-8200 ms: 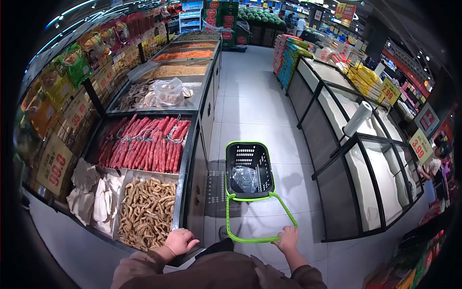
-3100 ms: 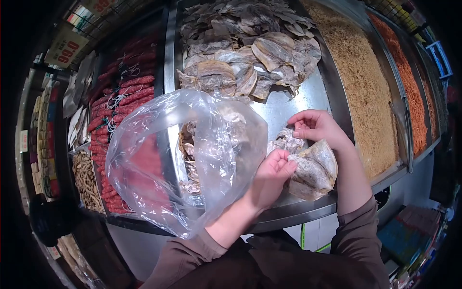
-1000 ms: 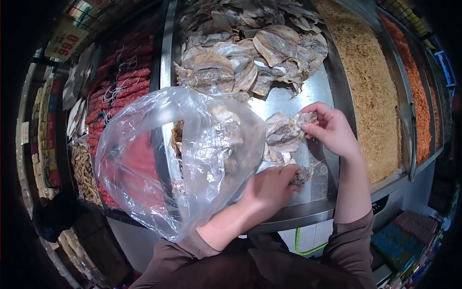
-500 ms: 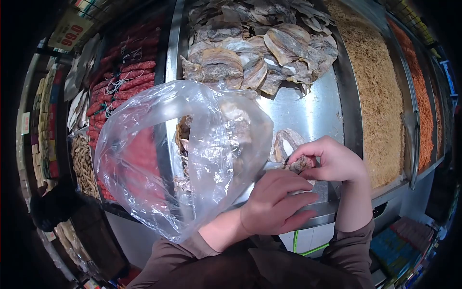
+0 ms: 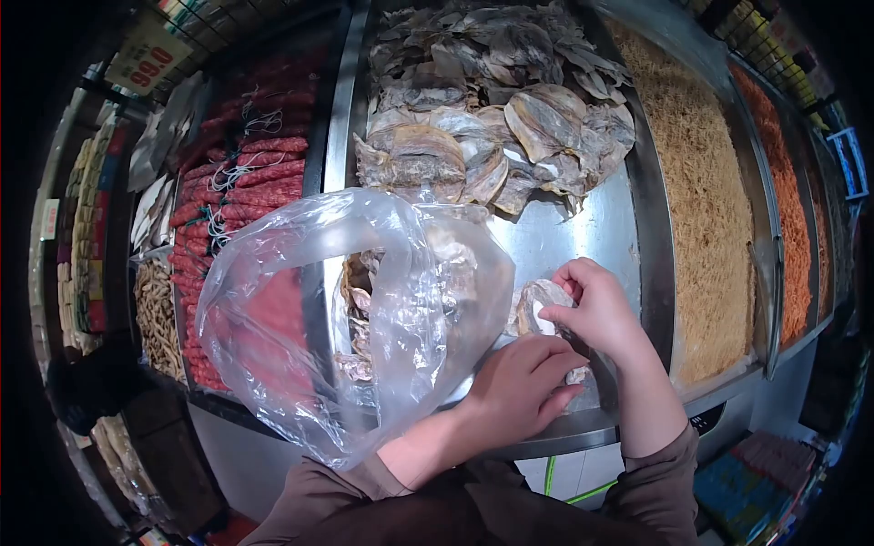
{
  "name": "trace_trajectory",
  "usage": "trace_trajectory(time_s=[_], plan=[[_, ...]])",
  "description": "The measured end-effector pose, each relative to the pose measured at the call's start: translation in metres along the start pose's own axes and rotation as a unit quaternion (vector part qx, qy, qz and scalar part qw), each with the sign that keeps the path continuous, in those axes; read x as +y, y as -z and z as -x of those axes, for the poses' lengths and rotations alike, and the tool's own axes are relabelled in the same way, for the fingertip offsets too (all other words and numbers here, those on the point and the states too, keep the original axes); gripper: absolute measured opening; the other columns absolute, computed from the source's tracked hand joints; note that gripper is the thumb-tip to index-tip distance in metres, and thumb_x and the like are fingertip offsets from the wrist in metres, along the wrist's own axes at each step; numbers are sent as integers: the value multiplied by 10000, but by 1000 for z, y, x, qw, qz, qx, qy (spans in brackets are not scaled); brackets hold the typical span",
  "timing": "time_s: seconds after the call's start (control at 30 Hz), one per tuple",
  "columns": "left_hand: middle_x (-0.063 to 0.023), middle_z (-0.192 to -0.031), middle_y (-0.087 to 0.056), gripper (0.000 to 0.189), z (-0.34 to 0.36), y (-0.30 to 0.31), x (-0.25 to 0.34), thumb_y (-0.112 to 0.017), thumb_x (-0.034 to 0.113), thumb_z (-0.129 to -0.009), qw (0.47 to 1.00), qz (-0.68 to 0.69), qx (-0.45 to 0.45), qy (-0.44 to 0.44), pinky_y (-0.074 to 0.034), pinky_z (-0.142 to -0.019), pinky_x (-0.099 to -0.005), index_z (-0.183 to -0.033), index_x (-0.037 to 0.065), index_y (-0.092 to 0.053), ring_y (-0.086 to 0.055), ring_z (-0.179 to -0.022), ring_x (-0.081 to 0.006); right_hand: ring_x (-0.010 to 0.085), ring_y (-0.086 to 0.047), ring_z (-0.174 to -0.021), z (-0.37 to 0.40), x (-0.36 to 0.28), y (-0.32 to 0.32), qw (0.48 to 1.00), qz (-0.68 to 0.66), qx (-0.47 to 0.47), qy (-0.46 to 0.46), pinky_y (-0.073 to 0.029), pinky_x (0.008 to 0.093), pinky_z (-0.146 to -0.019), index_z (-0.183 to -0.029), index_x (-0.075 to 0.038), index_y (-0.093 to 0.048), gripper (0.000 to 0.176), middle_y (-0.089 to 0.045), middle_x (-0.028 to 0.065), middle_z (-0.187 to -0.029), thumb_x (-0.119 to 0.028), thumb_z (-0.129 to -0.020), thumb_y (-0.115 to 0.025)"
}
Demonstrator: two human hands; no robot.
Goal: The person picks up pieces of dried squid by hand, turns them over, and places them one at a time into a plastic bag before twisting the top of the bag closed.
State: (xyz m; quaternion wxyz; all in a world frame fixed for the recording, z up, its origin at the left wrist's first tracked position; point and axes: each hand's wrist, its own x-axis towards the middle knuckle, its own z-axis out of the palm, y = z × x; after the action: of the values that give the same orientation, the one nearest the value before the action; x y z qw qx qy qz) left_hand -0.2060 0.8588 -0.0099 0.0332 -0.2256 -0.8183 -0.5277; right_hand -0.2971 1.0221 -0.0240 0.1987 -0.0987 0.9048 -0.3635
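A: Where is the dried squid (image 5: 535, 301) placed?

B: At about four o'clock from the centre of view, flat on the steel tray (image 5: 583, 238). Its edge appears to be pinched between thumb and fingers of the right hand (image 5: 598, 314).

A: And the left hand (image 5: 510, 387)?

B: It is set just below, towards five o'clock, with its fingers bent over a small dried scrap (image 5: 575, 374). Whether that scrap is gripped or merely covered cannot be told.

A: What might be spoiled from here?

B: The squid's thin margin, first. If it were tugged by that pinch alone, a brittle strip might be torn away, since the body looks stiff and dry.

A: Is the plastic bag (image 5: 414, 300) a risk?

B: Probably. It is slumped at nine o'clock, pressed against the left forearm (image 5: 428, 439); whether it is looped round the arm cannot be seen. Were the arm lifted sharply, the bag could be dragged along and its mouth folded shut. Dried pieces (image 5: 358, 323) are visible through it, though whether they lie inside or behind is unclear.

A: And the tray?

B: The scrap lies near the front rim (image 5: 557, 443) at five o'clock, so over the edge it could be nudged by a careless wrist. The heap of squid (image 5: 496, 118) at twelve is well clear.
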Motion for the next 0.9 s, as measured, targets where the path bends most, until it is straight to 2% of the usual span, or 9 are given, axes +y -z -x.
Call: trace_trajectory(time_s=[0.17,0.27,0.33,0.43,0.5,0.57,0.7,0.8,0.9], plan=[[-104,-1025,-621,357,-1,1,3,-775,123,-747,999,19,26,-3,-530,-745,-364,-1073,60,-645,-624,-889,-277,42,-566,-758,-5,23,25,923,-378,62,-30,-490,198,-713,-981,-9,-622,161,-632,-3,-872,4,-842,-703],[-99,-1019,-614,347,-1,5,5,-777,140,-766,998,32,47,-12,-530,-734,-347,-1077,56,-648,-624,-868,-258,86,-619,-803,-6,28,35,873,-445,199,30,-522,238,-754,-1020,-10,-627,165,-659,30,-906,-26,-869,-688],[-108,-1070,-591,408,3,5,5,-786,163,-768,998,32,49,-7,-525,-741,-335,-1121,44,-622,-619,-873,-247,141,-662,-878,-5,26,46,745,-618,244,51,-545,283,-802,-1058,-2,-632,180,-684,78,-975,-41,-887,-669],[-136,-1176,-526,559,9,5,8,-806,208,-764,994,68,73,33,-505,-789,-330,-1220,18,-545,-591,-934,-241,189,-677,-928,3,31,54,735,-655,149,89,-556,324,-838,-1102,14,-621,229,-689,118,-1036,-52,-887,-664],[-154,-1232,-485,649,9,3,8,-816,230,-758,988,101,100,68,-490,-829,-338,-1275,4,-494,-569,-990,-246,175,-681,-856,11,28,57,772,-624,97,75,-556,297,-789,-1075,26,-640,260,-698,116,-965,-47,-838,-720],[-192,-1330,-402,790,8,0,5,-836,251,-734,983,107,149,31,-445,-931,-376,-1341,-12,-404,-490,-1163,-301,138,-670,-768,12,30,59,891,-421,-119,122,-538,256,-718,-984,19,-670,239,-704,89,-872,-39,-779,-778],[-210,-1368,-377,798,3,7,10,-840,228,-720,989,55,122,55,-397,-1011,-425,-1345,-7,-402,-413,-1262,-363,40,-547,-645,14,-1,28,929,-307,-207,3,-432,186,-593,-880,-4,-668,150,-638,-15,-748,4,-769,-769],[-221,-1411,-359,844,3,1,3,-837,161,-679,996,51,72,5,-317,-1104,-489,-1375,-18,-393,-354,-1332,-414,47,-532,-650,12,-7,9,937,-285,-202,-1,-428,201,-596,-908,-11,-674,158,-617,-23,-740,28,-763,-724],[-231,-1451,-334,878,4,-4,-1,-839,201,-656,997,-66,-11,38,-307,-1122,-472,-1385,-19,-402,-317,-1368,-415,70,-541,-692,7,-3,16,967,-162,-140,136,-436,225,-626,-948,-19,-676,232,-617,-12,-766,34,-724,-700]])
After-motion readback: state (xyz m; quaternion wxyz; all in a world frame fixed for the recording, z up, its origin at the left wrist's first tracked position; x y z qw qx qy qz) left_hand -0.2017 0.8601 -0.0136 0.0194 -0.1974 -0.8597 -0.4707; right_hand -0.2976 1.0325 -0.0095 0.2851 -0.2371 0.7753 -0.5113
